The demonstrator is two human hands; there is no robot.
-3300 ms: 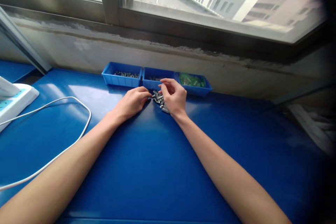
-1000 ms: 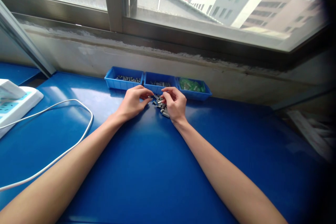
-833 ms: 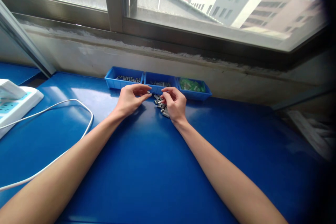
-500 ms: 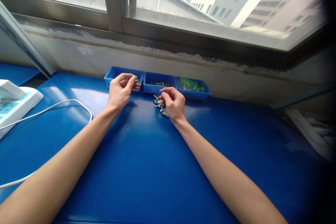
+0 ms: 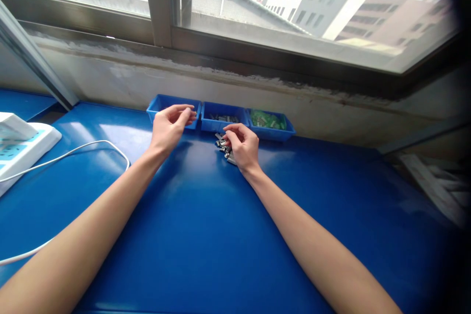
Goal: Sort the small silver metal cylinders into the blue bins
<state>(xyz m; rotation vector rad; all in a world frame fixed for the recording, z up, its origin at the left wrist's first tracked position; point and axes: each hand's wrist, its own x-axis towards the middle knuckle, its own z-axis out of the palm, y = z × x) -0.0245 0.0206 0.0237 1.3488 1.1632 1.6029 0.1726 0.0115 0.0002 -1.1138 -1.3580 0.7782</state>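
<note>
My left hand (image 5: 171, 125) is over the front edge of the left blue bin (image 5: 156, 104), thumb and fingers brought together in a pinch. Whatever lies between its fingertips is too small to make out, and the hand covers much of that bin's inside. My right hand (image 5: 245, 146) has its thumb and fingers curled together above a small pile of metal parts (image 5: 222, 143) on the blue table. It hides part of the pile, and I cannot tell what it grips. Behind it, the middle blue bin (image 5: 210, 125) holds more dark and silvery metal pieces.
The right blue bin (image 5: 274, 134) contains green plastic bags (image 5: 270, 119). A white power strip (image 5: 40, 140) and a white cable (image 5: 83, 144) lie on the blue table (image 5: 206, 235) at left. A wall and window frame (image 5: 257, 51) stand behind the bins.
Small metal pieces that showed around my left fingertips are now barely visible. Both hands have hardly shifted, and the pile looks the same.
</note>
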